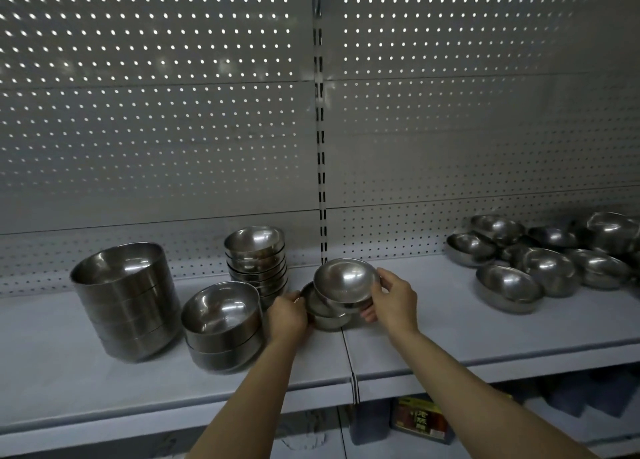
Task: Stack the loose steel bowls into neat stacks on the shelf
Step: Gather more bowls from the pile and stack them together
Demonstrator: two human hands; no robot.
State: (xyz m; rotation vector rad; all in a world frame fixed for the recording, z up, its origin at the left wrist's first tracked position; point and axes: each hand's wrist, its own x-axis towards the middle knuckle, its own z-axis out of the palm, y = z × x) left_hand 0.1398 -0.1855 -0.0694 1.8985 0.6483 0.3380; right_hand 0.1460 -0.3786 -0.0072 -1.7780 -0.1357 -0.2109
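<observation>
Two hands (pixel 394 297) on bowls (pixel 346 282) (tilted)

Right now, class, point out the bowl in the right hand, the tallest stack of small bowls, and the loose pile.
Bowl in the right hand (pixel 346 280): head view, inner hollow.
Tallest stack of small bowls (pixel 255 242): head view, top bowl's inside.
Loose pile (pixel 550 268): head view, a middle bowl.

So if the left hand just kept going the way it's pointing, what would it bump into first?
Probably nothing new: the left hand already touches the lower small bowl. Beyond that bowl, likely the perforated back panel, though depth is unclear.
</observation>
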